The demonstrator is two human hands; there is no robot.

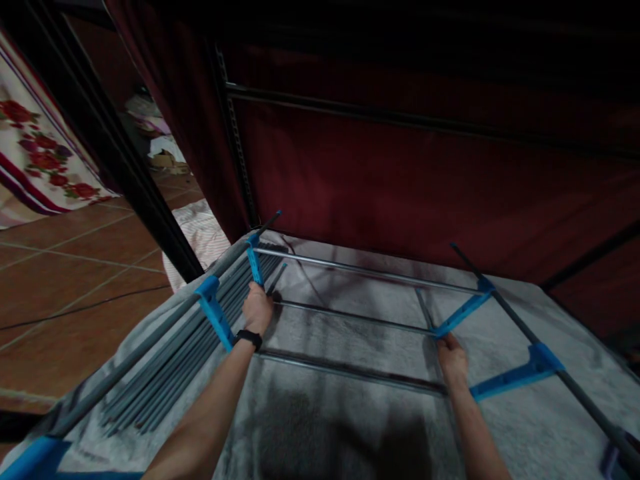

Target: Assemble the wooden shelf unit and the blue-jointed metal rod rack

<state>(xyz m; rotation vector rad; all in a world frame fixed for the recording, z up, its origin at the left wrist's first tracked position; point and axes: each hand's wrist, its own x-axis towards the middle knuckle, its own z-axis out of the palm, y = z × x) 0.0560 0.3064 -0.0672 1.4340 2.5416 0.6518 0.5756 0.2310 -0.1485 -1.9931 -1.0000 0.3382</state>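
Observation:
A rack frame of grey metal tubes and blue plastic brackets stands on a grey fleece cover. My left hand (257, 309), with a black band on the wrist, is closed around the lower end of a blue bracket (256, 265) on the left side. Its fingertips are partly hidden. My right hand (453, 360) is closed at the lower end of the matching blue bracket (464, 314) on the right. Between the two sides run a shiny upper tube (370, 272) and a thinner crossbar (350, 315). Nearer me is another crossbar (350, 373).
A bundle of loose grey tubes (175, 360) lies on the grey fleece cover (360, 433) at the left. Dark red fabric (425, 193) hangs behind, with a metal bar across it. A black post (125, 153) rises at the left, beside the tiled floor (75, 287).

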